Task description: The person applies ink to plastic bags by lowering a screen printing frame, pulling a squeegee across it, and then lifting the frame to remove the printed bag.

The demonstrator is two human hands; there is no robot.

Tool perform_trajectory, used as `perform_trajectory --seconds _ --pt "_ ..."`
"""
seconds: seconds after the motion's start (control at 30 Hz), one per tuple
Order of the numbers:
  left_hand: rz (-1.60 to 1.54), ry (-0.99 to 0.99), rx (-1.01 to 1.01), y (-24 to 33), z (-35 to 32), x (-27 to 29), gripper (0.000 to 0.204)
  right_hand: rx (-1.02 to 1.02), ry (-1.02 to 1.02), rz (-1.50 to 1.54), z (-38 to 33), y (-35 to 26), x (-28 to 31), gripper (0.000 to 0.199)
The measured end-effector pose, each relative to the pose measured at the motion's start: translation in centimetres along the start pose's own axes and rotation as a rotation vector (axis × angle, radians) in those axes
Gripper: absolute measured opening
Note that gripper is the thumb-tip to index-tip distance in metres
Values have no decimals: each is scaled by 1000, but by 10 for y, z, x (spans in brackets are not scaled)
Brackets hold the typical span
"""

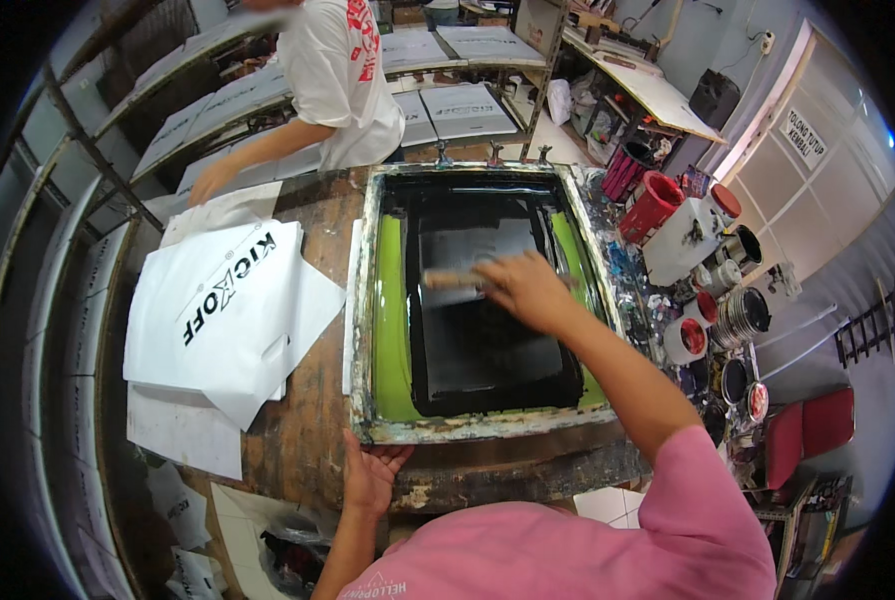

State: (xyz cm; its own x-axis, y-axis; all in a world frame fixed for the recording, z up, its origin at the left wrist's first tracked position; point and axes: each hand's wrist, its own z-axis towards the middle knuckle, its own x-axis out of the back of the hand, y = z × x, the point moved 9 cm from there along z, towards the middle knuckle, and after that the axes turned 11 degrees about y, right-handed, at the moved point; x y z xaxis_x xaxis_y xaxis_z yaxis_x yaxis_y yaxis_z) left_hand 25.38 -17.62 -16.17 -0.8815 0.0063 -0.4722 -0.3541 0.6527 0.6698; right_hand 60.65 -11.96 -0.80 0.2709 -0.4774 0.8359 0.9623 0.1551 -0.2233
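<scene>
A screen-printing frame (367,350) with a worn, paint-stained rim lies on the wooden table before me. Black ink (487,385) covers most of its mesh, and green (394,300) shows along the sides. My right hand (527,290) grips the wooden handle of a squeegee (454,280) over the inked middle, slightly blurred by motion. The squeegee's blade is hard to make out. At the frame's near left corner, my left hand (372,475) holds the rim from below, palm up, thumb at the corner. Part of its fingers is hidden by the frame.
Printed white sheets (207,310) lie stacked on the table (312,430) to the left. Beyond them, a co-worker (342,90) in a white shirt reaches toward the sheets. Ink tubs and cans (687,340) crowd the right side. Racks (457,110) of prints stand behind.
</scene>
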Motion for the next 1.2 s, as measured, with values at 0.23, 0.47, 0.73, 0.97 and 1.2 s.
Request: perform_trajectory --seconds 0.23,0.47,0.73,0.97,1.2 --pt "110 10 32 -10 9 16 92 -63 -4 -152 119 139 -87 37" --pt "107 59 64 -11 7 19 92 -68 71 -296 110 132 -112 40" --pt "29 81 29 -3 7 11 75 -73 56 -200 11 25 -73 37" --pt "77 -68 -8 -3 8 3 96 -84 -33 -90 -101 -95 -19 37" --pt "6 -38 -75 -3 14 6 82 -178 -121 -73 -108 -112 5 41"
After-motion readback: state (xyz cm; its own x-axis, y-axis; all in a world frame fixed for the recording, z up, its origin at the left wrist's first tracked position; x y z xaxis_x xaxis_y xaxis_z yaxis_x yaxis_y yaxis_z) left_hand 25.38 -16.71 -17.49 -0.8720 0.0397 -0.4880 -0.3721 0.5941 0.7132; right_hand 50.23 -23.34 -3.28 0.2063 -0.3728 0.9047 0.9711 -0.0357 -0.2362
